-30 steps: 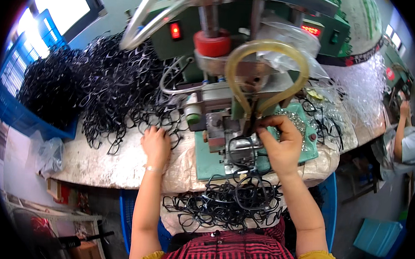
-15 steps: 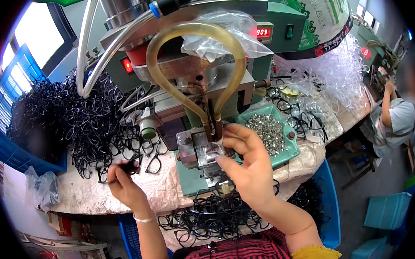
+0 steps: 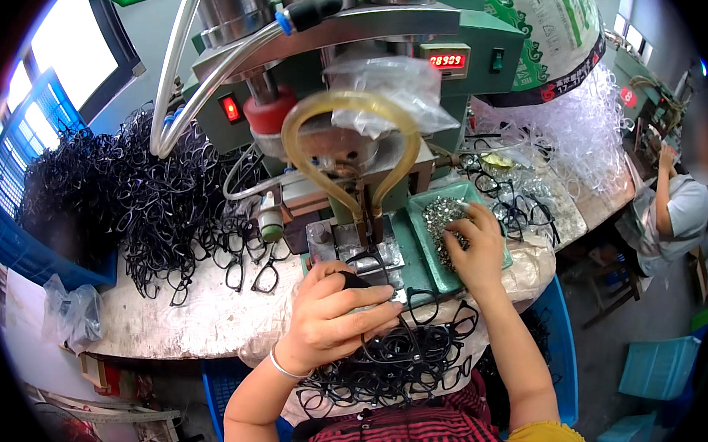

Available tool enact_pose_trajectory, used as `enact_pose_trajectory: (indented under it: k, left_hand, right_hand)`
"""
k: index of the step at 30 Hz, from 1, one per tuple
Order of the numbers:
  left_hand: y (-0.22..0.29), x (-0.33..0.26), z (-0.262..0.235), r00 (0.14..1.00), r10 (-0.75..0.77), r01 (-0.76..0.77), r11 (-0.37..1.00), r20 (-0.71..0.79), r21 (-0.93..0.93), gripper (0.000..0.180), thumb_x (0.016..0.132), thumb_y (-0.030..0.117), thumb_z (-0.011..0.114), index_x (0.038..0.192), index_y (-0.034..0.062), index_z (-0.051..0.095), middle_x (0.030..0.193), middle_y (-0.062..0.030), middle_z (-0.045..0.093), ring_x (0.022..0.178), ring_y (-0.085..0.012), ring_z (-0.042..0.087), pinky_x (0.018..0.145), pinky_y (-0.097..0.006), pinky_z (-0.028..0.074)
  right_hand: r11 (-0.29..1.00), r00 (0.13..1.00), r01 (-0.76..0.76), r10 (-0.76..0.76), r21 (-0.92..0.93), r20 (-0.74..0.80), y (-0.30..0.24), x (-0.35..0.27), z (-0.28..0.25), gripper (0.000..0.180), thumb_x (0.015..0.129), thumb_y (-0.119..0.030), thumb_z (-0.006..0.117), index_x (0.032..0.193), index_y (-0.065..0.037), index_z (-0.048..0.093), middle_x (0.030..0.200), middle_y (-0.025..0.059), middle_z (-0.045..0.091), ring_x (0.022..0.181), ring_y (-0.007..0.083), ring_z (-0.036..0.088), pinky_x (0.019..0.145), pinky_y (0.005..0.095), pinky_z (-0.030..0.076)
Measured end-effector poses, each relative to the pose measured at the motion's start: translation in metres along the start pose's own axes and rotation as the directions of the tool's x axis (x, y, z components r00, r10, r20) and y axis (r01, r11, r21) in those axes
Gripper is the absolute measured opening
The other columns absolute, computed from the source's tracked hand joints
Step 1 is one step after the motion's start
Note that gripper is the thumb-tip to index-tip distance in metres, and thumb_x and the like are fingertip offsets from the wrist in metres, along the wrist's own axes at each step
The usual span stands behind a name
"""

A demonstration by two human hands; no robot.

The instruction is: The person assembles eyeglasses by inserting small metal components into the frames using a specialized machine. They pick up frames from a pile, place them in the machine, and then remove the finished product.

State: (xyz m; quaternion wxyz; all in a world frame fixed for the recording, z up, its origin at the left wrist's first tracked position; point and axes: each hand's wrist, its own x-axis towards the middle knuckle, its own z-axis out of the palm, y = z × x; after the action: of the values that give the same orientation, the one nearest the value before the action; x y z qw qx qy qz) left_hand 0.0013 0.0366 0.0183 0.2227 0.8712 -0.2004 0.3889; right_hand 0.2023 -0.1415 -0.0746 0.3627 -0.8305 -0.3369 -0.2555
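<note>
My left hand [image 3: 335, 314] is closed round a black eyeglass frame [image 3: 372, 263], held at the metal fixture [image 3: 392, 251] of a green press [image 3: 337, 164]. Part of that frame is hidden behind my fingers. My right hand [image 3: 481, 248] reaches into a green tray [image 3: 447, 282] of small shiny metal parts [image 3: 438, 213]. Its fingers are bent and closed at the tips among the parts; whatever they pinch is too small to make out. A curved yellowish hose [image 3: 409, 156] loops down to the press head above the fixture.
A large heap of black eyeglass frames [image 3: 143, 194] lies at left, partly in a blue basket [image 3: 13, 239]. More frames [image 3: 411, 356] pile up before me. Clear plastic strips [image 3: 571, 128] lie at right, near another person [image 3: 679, 210]. A blue bin [image 3: 564, 344] stands below the table.
My left hand has come from the left side of the table to the fixture with a frame. My right hand has left the fixture and moved right into the tray.
</note>
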Motion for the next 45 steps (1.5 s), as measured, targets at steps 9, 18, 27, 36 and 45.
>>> enact_pose_trajectory:
  k: [9, 18, 27, 36, 45]
  left_hand:
    - [0.035, -0.063, -0.023, 0.986, -0.149, 0.163, 0.963, -0.077, 0.213, 0.029, 0.072, 0.010, 0.079, 0.100, 0.0122, 0.074, 0.118, -0.0102, 0.069, 0.100, -0.0313, 0.067, 0.092, -0.044, 0.051]
    - [-0.039, -0.131, -0.096, 0.639, -0.627, 0.764, 0.587, -0.445, 0.269, 0.012, 0.089, -0.002, 0.065, 0.099, -0.0003, 0.071, 0.100, -0.0081, 0.066, 0.086, -0.0176, 0.062, 0.072, -0.027, 0.049]
    - [-0.133, -0.141, -0.009, 0.664, -0.733, 0.639, 0.455, -0.147, 0.620, 0.020, 0.076, 0.012, 0.073, 0.095, 0.0071, 0.069, 0.118, -0.0157, 0.061, 0.102, -0.0370, 0.056, 0.090, -0.044, 0.046]
    - [-0.086, -0.186, -0.079, 0.510, -0.852, 0.788, 0.405, -0.121, 0.464, 0.009, 0.094, 0.009, 0.056, 0.097, -0.0002, 0.057, 0.092, -0.0207, 0.065, 0.084, -0.0395, 0.060, 0.075, -0.045, 0.048]
    - [-0.072, -0.162, -0.037, 0.179, -0.853, 0.649, 0.477, -0.491, -0.592, 0.013, 0.101, 0.016, 0.057, 0.094, 0.0058, 0.053, 0.081, -0.0002, 0.060, 0.068, -0.0093, 0.061, 0.061, -0.021, 0.048]
  right_hand:
    - [0.978, 0.984, 0.080, -0.047, -0.191, 0.171, -0.008, 0.024, 0.024, 0.013, 0.075, -0.009, 0.071, 0.088, -0.009, 0.069, 0.097, 0.0120, 0.065, 0.093, 0.0326, 0.060, 0.078, 0.0422, 0.050]
    - [0.467, 0.780, -0.452, 0.620, 0.760, 0.083, 0.012, -0.015, 0.010, 0.012, 0.092, -0.004, 0.065, 0.103, -0.001, 0.068, 0.091, 0.0021, 0.069, 0.084, 0.0084, 0.061, 0.079, 0.0207, 0.047]
    - [0.712, 0.871, -0.462, 0.476, 0.528, 0.121, -0.015, 0.003, -0.001, 0.014, 0.088, -0.004, 0.070, 0.101, 0.000, 0.072, 0.095, 0.0036, 0.071, 0.087, 0.0102, 0.063, 0.081, 0.0234, 0.049]
    - [0.783, 0.897, -0.417, 0.438, 0.461, 0.067, -0.013, -0.045, -0.071, 0.012, 0.082, 0.002, 0.068, 0.093, 0.000, 0.071, 0.098, 0.0066, 0.069, 0.092, 0.0170, 0.063, 0.086, 0.0300, 0.049]
    - [0.526, 0.976, -0.199, 0.182, 0.827, 0.119, -0.108, 0.016, 0.004, 0.026, 0.081, 0.002, 0.069, 0.105, 0.001, 0.058, 0.098, 0.0064, 0.064, 0.089, 0.0123, 0.061, 0.083, 0.0261, 0.048]
